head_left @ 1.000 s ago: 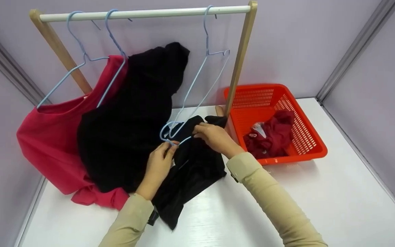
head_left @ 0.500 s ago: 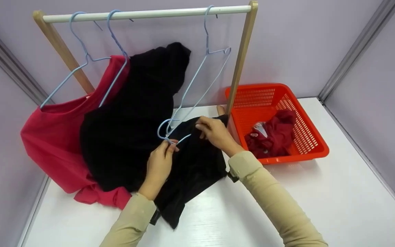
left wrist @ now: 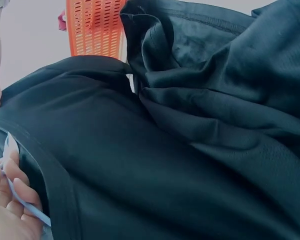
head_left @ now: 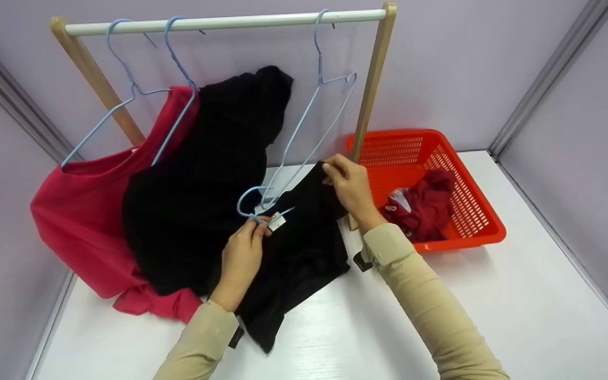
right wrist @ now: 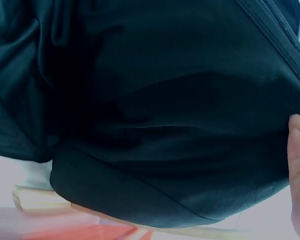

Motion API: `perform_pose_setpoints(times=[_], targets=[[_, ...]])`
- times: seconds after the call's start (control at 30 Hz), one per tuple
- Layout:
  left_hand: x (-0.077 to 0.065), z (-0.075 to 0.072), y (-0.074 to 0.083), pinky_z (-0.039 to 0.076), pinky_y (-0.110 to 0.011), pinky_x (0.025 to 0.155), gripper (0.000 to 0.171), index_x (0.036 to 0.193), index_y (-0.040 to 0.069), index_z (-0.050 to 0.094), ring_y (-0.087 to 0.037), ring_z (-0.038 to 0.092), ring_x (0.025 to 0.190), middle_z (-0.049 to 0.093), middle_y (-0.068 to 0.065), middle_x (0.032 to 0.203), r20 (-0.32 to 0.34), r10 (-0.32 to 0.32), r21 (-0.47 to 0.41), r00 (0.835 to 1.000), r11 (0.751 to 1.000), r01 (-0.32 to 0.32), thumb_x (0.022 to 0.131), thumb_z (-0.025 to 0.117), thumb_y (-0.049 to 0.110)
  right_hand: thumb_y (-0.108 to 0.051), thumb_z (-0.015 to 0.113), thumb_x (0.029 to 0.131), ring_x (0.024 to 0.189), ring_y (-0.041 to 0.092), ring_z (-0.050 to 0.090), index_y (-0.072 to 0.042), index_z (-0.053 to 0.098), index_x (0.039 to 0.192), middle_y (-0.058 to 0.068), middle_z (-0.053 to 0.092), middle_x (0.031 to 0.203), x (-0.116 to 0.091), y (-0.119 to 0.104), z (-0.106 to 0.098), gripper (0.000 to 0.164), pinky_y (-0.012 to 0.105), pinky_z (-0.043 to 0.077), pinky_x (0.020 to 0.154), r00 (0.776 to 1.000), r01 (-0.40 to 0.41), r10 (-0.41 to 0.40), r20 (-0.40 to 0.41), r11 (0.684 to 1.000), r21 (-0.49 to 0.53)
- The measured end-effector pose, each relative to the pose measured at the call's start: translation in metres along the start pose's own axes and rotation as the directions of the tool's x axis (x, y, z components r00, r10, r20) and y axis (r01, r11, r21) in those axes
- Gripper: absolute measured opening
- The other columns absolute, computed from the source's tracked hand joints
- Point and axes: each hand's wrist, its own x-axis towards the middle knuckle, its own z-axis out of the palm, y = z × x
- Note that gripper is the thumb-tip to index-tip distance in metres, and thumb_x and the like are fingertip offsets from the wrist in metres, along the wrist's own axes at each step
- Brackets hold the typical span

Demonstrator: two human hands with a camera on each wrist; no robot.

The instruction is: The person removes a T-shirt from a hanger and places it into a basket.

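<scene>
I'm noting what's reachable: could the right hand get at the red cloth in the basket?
Probably yes: the red cloth lies in the open basket beside the right hand. But that hand pinches the black garment and would likely need to release it.

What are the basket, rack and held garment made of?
Basket: probably moulded plastic, smooth sheen, slotted walls.
Rack uprights: likely wood, matte tan.
White bar: smooth; metal or plastic, can't tell.
Held black garment: cloth, soft folds, faint sheen; fibre unclear.

Black garment (head_left: 309, 245); creased, spread; blue hanger (head_left: 239, 203); partly inside its opening
</scene>
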Motion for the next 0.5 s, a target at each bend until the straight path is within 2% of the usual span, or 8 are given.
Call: perform_pose_setpoints(times=[0.1, 0.33, 0.5], targets=[[-0.001, -0.004, -0.004, 0.049, -0.047, 0.070, 0.022, 0.095, 0.016, 0.065, -0.027, 0.066, 0.085, 0.070, 0.000, 0.089, -0.005, -0.011, 0.000, 1.000, 1.000, 0.011, 0.097, 0.048, 0.031, -0.003, 0.060, 0.090, 0.061, 0.003, 0.057, 0.008, 0.065, 0.084, 0.023, 0.066, 0.076, 0.003, 0.006, -0.007, 0.013, 0.014, 0.049, 0.060, 0.999, -0.022, 0.022, -0.039, 1.000, -0.018], [0.001, -0.012, -0.011, 0.048, -0.046, 0.068, 0.027, 0.103, 0.013, 0.064, -0.025, 0.062, 0.080, 0.068, -0.002, 0.084, -0.018, -0.049, -0.036, 0.999, 0.998, 0.049, 0.099, 0.043, 0.031, -0.006, 0.061, 0.090, 0.064, 0.015, 0.060, 0.004, 0.068, 0.085, 0.020, 0.069, 0.079, 0.005, 0.024, -0.023, 0.013, 0.010, 0.046, 0.061, 0.995, -0.070, 0.058, -0.078, 0.984, -0.161], [0.001, -0.016, -0.014, 0.044, -0.039, 0.061, 0.032, 0.100, 0.010, 0.062, -0.020, 0.058, 0.069, 0.064, -0.002, 0.079, -0.043, -0.041, -0.042, 0.998, 0.998, 0.040, 0.099, 0.041, 0.034, -0.006, 0.060, 0.091, 0.063, 0.015, 0.058, 0.004, 0.069, 0.088, 0.021, 0.068, 0.080, 0.003, 0.033, -0.030, 0.014, 0.010, 0.046, 0.060, 0.991, -0.126, 0.112, -0.078, 0.973, -0.196]])
